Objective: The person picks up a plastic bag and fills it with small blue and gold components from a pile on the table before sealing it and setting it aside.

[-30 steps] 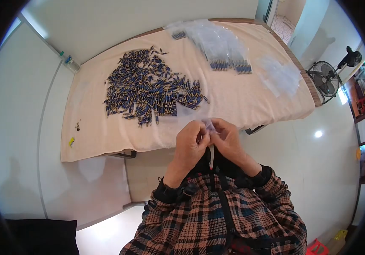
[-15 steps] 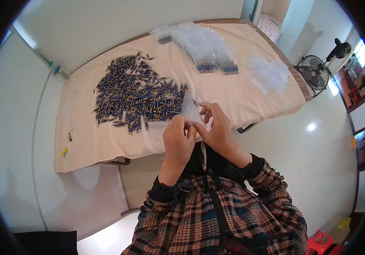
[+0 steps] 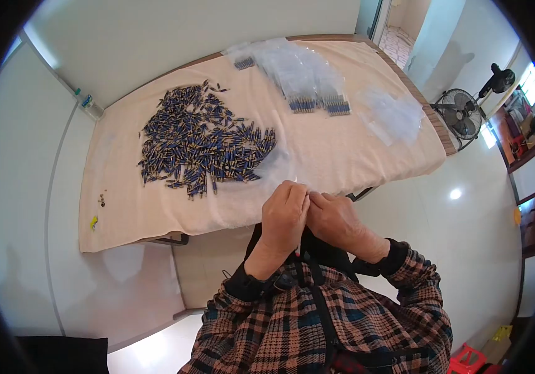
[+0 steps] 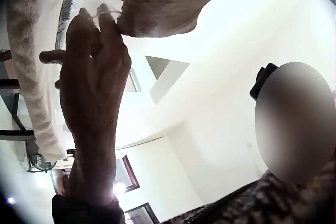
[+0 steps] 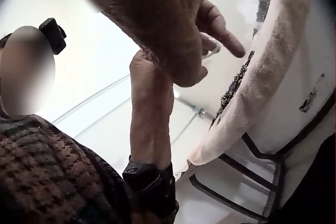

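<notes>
My left hand [image 3: 285,210] and right hand [image 3: 334,219] meet just off the front edge of the table. Between their fingertips they pinch a small clear plastic bag, whose thin edge [image 4: 107,13] shows in the left wrist view; most of it is hidden behind the fingers. A big pile of small blue-and-gold cylindrical pieces [image 3: 202,140] lies beyond the left hand. Another clear plastic sheet or bag [image 3: 273,165] is flat on the cloth by the pile's right side. In the right wrist view, one finger of the right hand [image 5: 184,40] sticks out.
Filled clear bags [image 3: 301,75] with rows of the pieces overlap at the table's back. Loose clear bags [image 3: 392,115] lie at the right. A pale cloth [image 3: 174,215] covers the table. A bottle [image 3: 90,103] stands by the left wall, a fan [image 3: 458,114] beyond the right end.
Half a second ago the hands were slightly apart and the bag stood up above the fingers, with a dark piece at the right fingers. Now the hands have closed together, lower in view.
</notes>
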A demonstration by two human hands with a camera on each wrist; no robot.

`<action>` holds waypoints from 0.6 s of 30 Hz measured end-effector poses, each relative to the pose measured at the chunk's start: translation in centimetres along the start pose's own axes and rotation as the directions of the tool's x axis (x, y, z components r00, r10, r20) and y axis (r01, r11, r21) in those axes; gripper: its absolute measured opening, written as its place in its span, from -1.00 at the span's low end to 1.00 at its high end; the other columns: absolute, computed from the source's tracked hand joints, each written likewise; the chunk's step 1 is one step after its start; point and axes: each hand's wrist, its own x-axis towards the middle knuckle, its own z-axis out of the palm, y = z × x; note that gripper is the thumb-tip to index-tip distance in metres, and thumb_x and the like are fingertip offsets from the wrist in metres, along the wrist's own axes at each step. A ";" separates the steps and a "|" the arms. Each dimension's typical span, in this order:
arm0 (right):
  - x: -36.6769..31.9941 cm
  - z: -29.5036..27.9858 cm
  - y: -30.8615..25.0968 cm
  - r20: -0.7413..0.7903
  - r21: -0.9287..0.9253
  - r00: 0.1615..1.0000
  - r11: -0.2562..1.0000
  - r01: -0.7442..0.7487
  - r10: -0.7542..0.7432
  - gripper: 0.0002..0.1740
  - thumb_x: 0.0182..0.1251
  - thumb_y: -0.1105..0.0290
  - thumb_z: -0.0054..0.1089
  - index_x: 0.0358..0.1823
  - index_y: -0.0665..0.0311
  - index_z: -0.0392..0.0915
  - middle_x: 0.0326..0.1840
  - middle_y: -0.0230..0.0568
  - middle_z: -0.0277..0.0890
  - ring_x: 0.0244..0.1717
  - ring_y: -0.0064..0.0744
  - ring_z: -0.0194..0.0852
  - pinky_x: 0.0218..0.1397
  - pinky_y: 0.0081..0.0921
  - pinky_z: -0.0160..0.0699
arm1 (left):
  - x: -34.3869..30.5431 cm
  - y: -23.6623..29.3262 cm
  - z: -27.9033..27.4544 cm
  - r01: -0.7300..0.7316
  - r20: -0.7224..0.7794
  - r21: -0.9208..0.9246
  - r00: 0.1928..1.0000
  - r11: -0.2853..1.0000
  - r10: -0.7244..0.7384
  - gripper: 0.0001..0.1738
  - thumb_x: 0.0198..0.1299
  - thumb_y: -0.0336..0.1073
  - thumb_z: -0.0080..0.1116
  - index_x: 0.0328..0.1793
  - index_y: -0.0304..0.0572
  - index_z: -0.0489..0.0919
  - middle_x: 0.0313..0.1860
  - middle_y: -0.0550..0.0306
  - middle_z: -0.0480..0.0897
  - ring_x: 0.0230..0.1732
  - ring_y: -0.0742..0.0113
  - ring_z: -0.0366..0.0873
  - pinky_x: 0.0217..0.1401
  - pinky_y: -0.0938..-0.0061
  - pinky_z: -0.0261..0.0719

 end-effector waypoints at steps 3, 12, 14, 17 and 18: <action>0.3 -0.1 0.0 0.164 0.044 0.972 0.983 -0.180 0.170 -0.88 0.05 0.48 0.19 -0.37 0.33 0.53 -0.26 -0.19 0.55 -0.41 -0.16 0.56 -0.44 -0.34 0.53 | 0.1 -0.4 0.5 0.010 -0.002 0.007 1.000 1.000 -0.010 -0.82 -0.01 -0.61 0.23 -0.30 -0.26 0.49 -0.40 0.00 0.52 -0.49 0.08 0.52 -0.45 0.37 0.46; 0.0 1.7 6.0 0.006 0.272 0.961 0.924 -0.268 0.277 -0.88 0.18 0.47 0.16 -0.27 0.32 0.58 -0.25 -0.18 0.59 -0.45 -0.30 0.55 -0.42 -0.43 0.52 | 2.1 -0.2 2.1 0.088 0.047 -0.141 0.996 0.986 -0.082 -0.86 0.01 -0.52 0.20 -0.32 -0.19 0.49 -0.35 0.01 0.52 -0.37 0.01 0.53 -0.39 0.27 0.50; 0.2 2.4 7.9 -0.134 0.553 0.896 0.782 -0.287 0.423 -0.90 0.21 0.50 0.17 -0.26 0.33 0.58 -0.37 -0.24 0.59 -0.52 -0.40 0.50 -0.43 -0.47 0.48 | 1.3 -0.9 1.7 0.109 0.076 -0.125 0.992 0.986 -0.100 -0.87 0.01 -0.51 0.20 -0.33 -0.18 0.49 -0.34 0.01 0.53 -0.36 0.01 0.53 -0.38 0.27 0.50; 0.1 2.1 11.1 0.056 0.499 0.869 0.740 -0.451 0.492 -0.85 0.24 0.47 0.20 -0.20 0.36 0.59 -0.34 -0.24 0.60 -0.51 -0.52 0.46 -0.42 -0.55 0.46 | -0.1 -3.3 0.5 0.144 0.147 -0.094 0.981 0.985 -0.129 -0.89 0.02 -0.48 0.21 -0.34 -0.17 0.50 -0.34 0.02 0.54 -0.35 0.00 0.53 -0.37 0.27 0.49; 0.1 2.2 11.7 0.150 0.459 0.838 0.714 -0.528 0.524 -0.83 0.25 0.45 0.21 -0.16 0.37 0.59 -0.33 -0.24 0.61 -0.51 -0.58 0.43 -0.42 -0.59 0.44 | -0.5 -4.8 0.0 0.129 0.125 0.048 0.983 0.991 -0.134 -0.90 0.03 -0.46 0.20 -0.31 -0.15 0.53 -0.30 0.05 0.55 -0.25 0.03 0.54 -0.27 0.26 0.48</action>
